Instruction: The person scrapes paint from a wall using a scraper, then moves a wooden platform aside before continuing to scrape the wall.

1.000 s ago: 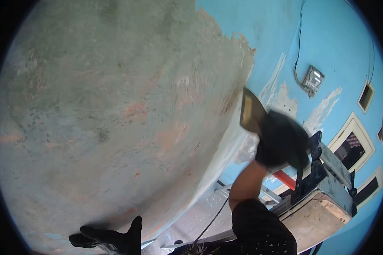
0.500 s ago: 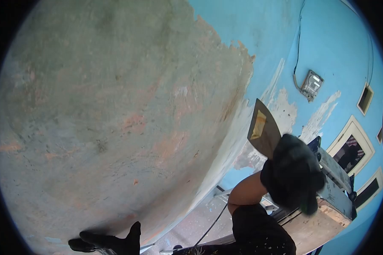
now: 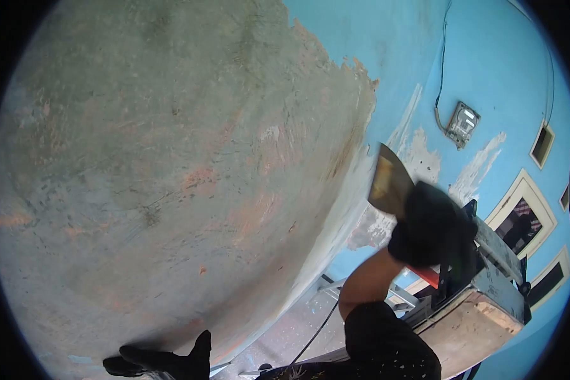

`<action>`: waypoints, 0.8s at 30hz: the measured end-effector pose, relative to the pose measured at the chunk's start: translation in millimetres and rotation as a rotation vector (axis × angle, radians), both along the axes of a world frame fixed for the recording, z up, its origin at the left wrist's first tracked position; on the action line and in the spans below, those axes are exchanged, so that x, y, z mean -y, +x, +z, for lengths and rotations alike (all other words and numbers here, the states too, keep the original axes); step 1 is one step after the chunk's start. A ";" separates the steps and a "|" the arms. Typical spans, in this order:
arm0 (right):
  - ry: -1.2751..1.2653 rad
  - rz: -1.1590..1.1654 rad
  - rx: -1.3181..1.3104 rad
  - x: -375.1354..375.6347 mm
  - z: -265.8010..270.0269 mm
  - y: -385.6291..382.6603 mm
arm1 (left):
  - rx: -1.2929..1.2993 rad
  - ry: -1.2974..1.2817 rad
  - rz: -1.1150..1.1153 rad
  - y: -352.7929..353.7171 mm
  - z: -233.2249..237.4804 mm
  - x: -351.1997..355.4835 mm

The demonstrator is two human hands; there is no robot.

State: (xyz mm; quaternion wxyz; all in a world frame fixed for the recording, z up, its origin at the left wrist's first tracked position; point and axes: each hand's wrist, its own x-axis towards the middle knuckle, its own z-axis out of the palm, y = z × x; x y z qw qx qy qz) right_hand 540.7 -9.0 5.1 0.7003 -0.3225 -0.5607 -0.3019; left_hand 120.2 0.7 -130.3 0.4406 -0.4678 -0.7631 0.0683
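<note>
My right hand (image 3: pixel 434 225), in a black glove and slightly blurred, grips a scraper (image 3: pixel 389 180) with a wide, dark metal blade. A yellowish patch marks the blade, and its tip points up toward the wall's whitish edge strip. The handle is hidden inside my fist. At the bottom left, my left hand (image 3: pixel 164 362), also black-gloved, rests at the wall with fingers extended and thumb spread. Most of the wall (image 3: pixel 171 158) is bare grey-green with orange-pink patches and scratches. Ragged blue paint (image 3: pixel 361 31) remains along its upper right.
On the adjoining blue wall hangs a meter box (image 3: pixel 463 125) with a cable. Framed openings (image 3: pixel 519 218) lie farther right. Behind my right arm stands a worn wooden piece (image 3: pixel 468 332) beside grey metal parts (image 3: pixel 500 247). A speckled floor (image 3: pixel 291 329) with a dark cord shows below.
My right hand has moved upward in view with the scraper, uncovering a red part behind it. The blade has tilted slightly. My left hand has stayed in place.
</note>
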 end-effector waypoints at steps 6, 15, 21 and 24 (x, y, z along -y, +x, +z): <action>-0.072 0.499 0.212 37.9 10.2 -28.8 | -0.182 0.327 -0.086 13.0 19.3 7.0; 1.470 3.784 0.073 55.6 0.5 -54.7 | 0.549 0.364 -0.850 -17.8 -13.4 -2.8; 0.817 3.827 -0.313 31.3 1.3 -39.0 | -0.264 0.023 0.046 19.6 23.2 17.5; 0.813 3.642 -0.393 31.7 10.6 -22.3 | -0.458 -0.020 -0.010 7.1 25.0 26.3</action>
